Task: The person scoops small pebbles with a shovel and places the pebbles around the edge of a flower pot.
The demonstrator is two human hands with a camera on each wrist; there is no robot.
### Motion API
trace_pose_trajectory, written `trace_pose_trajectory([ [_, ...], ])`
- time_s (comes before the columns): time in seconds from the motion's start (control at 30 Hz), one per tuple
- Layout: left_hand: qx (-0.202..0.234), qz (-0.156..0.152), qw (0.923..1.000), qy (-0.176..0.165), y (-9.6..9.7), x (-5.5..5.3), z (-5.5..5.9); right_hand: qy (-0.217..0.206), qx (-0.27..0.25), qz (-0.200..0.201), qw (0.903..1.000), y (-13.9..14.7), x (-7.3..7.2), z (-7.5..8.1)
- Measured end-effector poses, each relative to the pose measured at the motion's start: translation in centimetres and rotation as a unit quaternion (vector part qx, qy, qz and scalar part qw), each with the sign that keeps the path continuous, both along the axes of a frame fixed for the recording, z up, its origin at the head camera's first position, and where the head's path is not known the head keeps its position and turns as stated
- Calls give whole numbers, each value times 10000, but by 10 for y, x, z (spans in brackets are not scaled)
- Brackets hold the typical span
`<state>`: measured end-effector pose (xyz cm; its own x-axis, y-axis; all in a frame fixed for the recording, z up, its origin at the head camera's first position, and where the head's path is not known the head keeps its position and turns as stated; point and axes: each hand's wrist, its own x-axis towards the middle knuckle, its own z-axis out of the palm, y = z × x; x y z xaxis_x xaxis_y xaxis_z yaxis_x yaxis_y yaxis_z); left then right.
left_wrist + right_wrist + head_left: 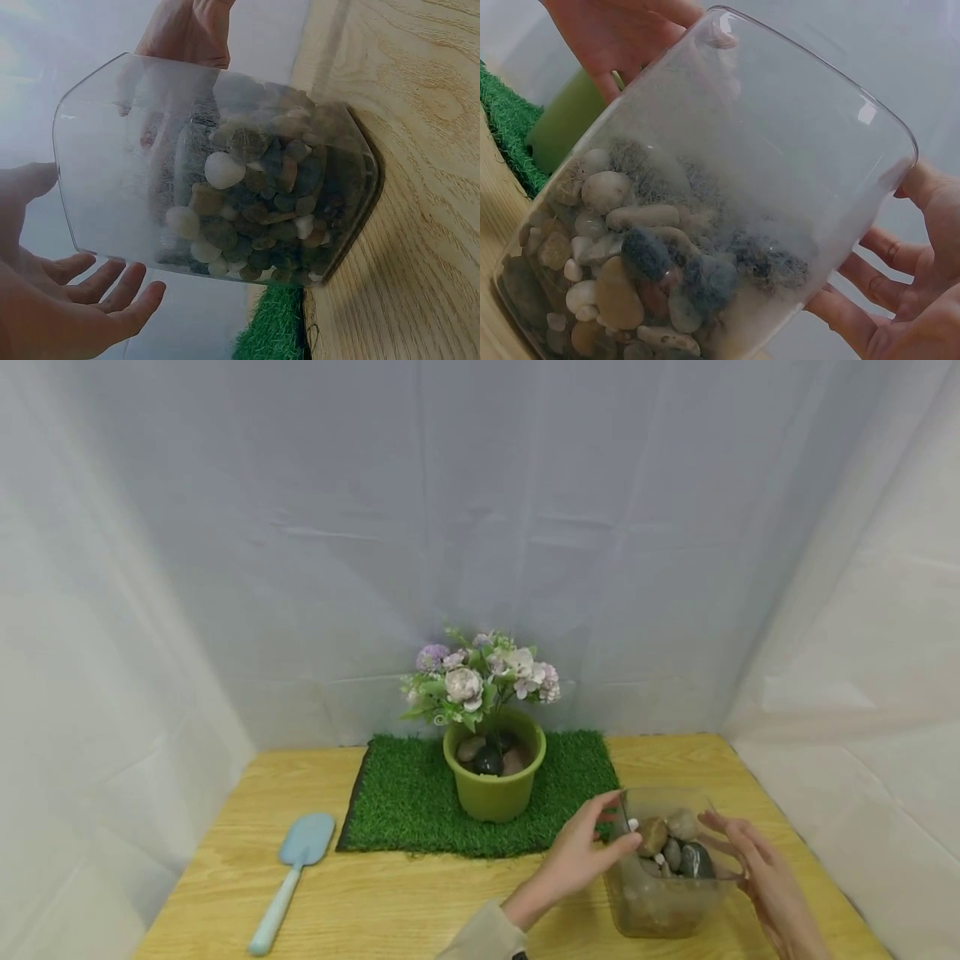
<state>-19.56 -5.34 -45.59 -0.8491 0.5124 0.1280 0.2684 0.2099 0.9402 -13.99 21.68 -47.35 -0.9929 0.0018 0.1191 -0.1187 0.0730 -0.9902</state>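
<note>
A clear square container (660, 902), partly filled with pebbles (255, 210) in white, tan, grey and black, stands upright on the wooden table. My left hand (573, 856) is at its left side, thumb at the rim and fingers spread along the wall. On the opposite side is my right hand (765, 877), with its thumb (926, 184) by the rim and its fingers extended against the outer wall. Larger stones, among them a black one with white veins (697, 862), lie on top of the pile.
A green pot (495, 797) with white and purple flowers (480, 681) and several stones stands on a green artificial-grass mat (405, 802). A light blue trowel (306, 841) lies at the left on the table (390, 910). White sheeting (480, 527) encloses the back and sides.
</note>
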Motion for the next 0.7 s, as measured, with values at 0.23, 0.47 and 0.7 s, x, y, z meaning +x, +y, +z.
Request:
trace_pose_trajectory([
  [0.23,75,56,9999,57,-7,1,-3,-203,95,86,9997,-4,-1,-1],
  [0.47,131,29,9999,5,-16,1,-4,-244,117,79,9996,-12,-3,-2],
  [0.7,98,91,9999,-10,-23,2,-3,-524,188,-54,9984,-21,-4,1],
])
